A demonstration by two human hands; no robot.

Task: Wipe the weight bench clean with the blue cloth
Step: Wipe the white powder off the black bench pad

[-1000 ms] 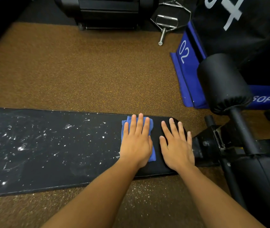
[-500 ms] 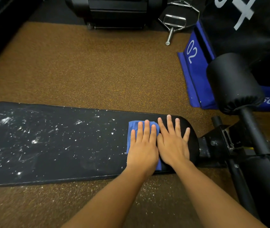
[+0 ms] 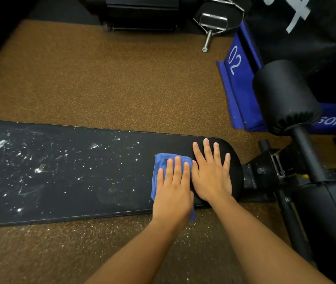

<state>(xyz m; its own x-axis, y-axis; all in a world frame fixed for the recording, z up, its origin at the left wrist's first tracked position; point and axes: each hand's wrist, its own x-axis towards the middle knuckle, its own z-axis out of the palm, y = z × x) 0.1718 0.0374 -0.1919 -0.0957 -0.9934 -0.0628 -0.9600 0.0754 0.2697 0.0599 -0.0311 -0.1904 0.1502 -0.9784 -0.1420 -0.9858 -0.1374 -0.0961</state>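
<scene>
Both hands lie flat, left hand [image 3: 173, 189] pressing blue cloth [image 3: 160, 171] near the weight bench [image 3: 60, 171] front edge, right hand [image 3: 212, 173] bare.

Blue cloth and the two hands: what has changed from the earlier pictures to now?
The right hand closed the gap and now touches the left hand, overlapping the blue cloth edge. The left hand stays flat on the cloth; white specks stay on the weight bench.
</scene>
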